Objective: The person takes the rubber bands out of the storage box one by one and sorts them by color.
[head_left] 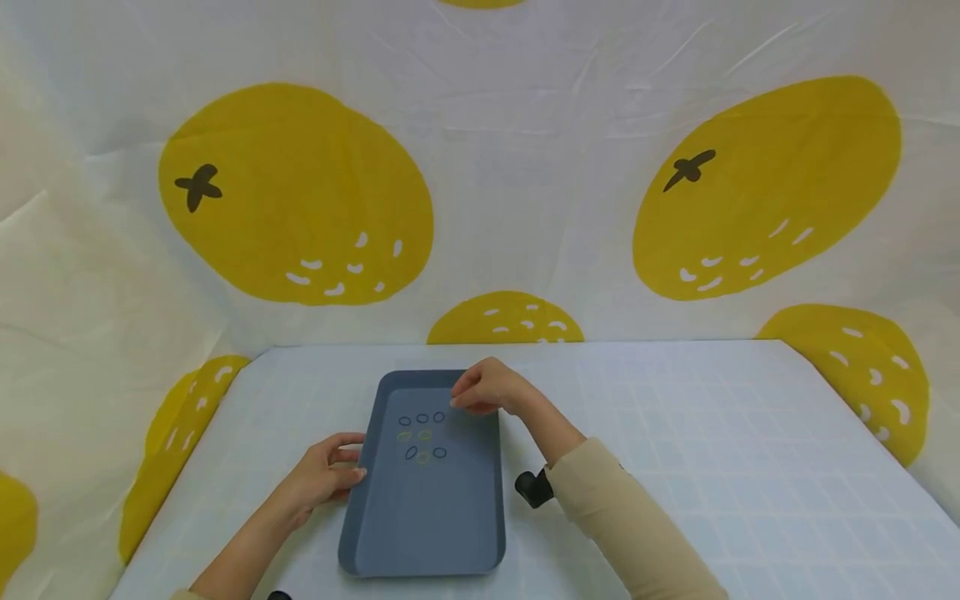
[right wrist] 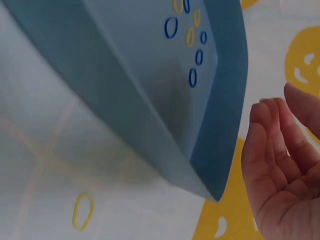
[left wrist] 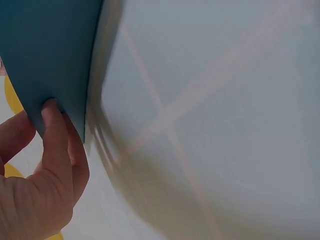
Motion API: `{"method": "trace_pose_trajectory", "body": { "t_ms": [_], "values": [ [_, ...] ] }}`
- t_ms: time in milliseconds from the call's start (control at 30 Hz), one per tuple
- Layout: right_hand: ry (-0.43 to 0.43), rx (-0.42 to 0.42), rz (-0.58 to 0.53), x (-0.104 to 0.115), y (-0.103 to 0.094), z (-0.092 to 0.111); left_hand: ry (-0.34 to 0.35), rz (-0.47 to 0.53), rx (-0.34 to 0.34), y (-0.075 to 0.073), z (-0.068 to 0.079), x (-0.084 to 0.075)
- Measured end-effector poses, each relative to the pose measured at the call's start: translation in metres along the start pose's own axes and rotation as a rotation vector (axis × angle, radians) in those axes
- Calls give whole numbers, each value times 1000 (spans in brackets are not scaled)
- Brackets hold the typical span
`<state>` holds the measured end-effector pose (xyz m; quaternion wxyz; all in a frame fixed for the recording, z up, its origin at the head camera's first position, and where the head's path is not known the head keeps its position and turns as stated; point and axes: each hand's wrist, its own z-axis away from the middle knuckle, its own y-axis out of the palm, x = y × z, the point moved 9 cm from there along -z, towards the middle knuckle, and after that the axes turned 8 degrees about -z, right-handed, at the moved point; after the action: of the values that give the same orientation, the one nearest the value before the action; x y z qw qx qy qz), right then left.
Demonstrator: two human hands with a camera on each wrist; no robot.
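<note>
Head view: a rectangular blue-grey tray (head_left: 427, 517) lies lengthwise on a pale grid-patterned tablecloth (head_left: 697, 450), in front of the person. In its far half are five blue rings (head_left: 422, 414) and three yellow rings (head_left: 425, 434), all thin, in three loose rows. The left hand (head_left: 322, 475) grips the tray's left wall, thumb and fingers bent around it. The right hand (head_left: 487, 387) hovers over the far right corner, fingers curved toward the thumb; the right wrist view shows a gap between the tips and nothing pinched there. That view also shows a loose yellow ring (right wrist: 92, 205) on the cloth beside the tray. A light, even left grip should avoid jolting the rings; the right fingertips would best work from above, without brushing the far row.
</note>
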<state>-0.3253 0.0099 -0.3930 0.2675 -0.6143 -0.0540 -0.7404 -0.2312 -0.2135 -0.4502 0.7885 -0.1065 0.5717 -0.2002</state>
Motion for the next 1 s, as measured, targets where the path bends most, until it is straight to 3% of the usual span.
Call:
{"method": "trace_pose_trajectory", "body": {
  "t_ms": [500, 800, 1000],
  "values": [
    [12, 28, 22, -7, 30, -13, 3, -1, -9, 0, 0, 2],
    [35, -41, -5, -17, 34, -23, 7, 8, -2, -1, 1, 1],
    [36, -132, 57, -25, 31, -28, -8, 21, -7, 0, 1, 3]
  ]
}}
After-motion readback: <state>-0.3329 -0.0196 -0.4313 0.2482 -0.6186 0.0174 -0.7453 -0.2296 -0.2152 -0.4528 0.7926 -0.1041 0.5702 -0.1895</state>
